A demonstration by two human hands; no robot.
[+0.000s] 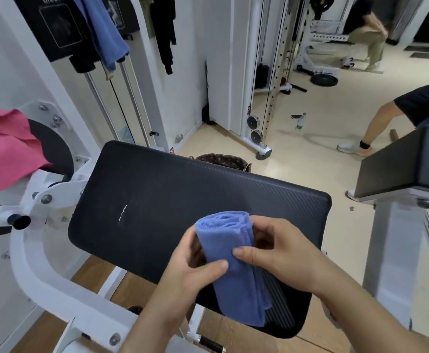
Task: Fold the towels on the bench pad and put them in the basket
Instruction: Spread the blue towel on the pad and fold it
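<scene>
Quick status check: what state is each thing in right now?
Blue towel: folded thick, held over the pad
Pink towel: unfolded, draped on the machine
Basket: behind the pad, mostly hidden, contents unseen
Left hand: grips blue towel
Right hand: grips blue towel

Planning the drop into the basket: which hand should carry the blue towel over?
Probably left: the left hand wraps the middle of the blue towel, and the basket lies almost straight beyond it.

Both hands, left [195,271] and right [274,256], grip a rolled blue towel [236,266] over the black bench pad [170,200]; basket [223,160] behind; pink towel [7,146] at left.
</scene>
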